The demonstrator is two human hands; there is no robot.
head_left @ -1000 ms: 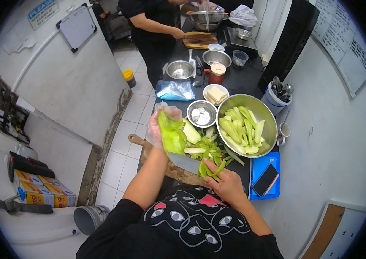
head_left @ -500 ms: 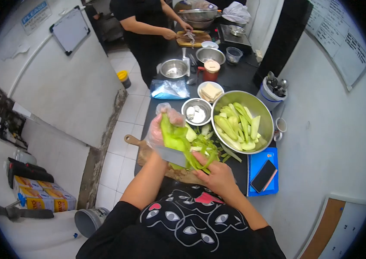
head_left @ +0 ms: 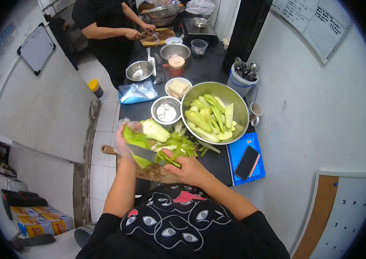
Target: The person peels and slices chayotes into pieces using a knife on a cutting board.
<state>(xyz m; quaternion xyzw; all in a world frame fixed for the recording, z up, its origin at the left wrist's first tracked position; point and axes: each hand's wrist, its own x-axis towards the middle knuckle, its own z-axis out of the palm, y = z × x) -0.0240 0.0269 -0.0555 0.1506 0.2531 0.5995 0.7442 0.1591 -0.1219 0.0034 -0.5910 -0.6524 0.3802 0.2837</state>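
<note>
My left hand [head_left: 124, 137], in a clear plastic glove, is closed round a green vegetable [head_left: 136, 137] that I cannot name exactly. In my right hand [head_left: 190, 169] is a knife [head_left: 145, 153], its broad blade lying flat along the vegetable's near side; the handle is hidden in my fingers. Green strips of peel [head_left: 170, 159] hang by the blade and right fingers. A pale peeled piece [head_left: 155, 130] lies just beyond the left hand. Under both hands is a wooden cutting board [head_left: 159, 173], partly covered by chopped green scraps [head_left: 187, 144].
A large steel bowl [head_left: 247, 113] of pale green wedges stands at right, beside a small bowl with white pieces [head_left: 166, 113]. A phone [head_left: 247, 163] rests on a blue folder [head_left: 258, 172]. Across the counter a person [head_left: 105, 39] cuts something on another board [head_left: 162, 39].
The view has turned, shifting the whole scene leftward. The pale peeled piece beyond my left hand shows more fully now. The blade still lies against the vegetable. The other person keeps working at the far board.
</note>
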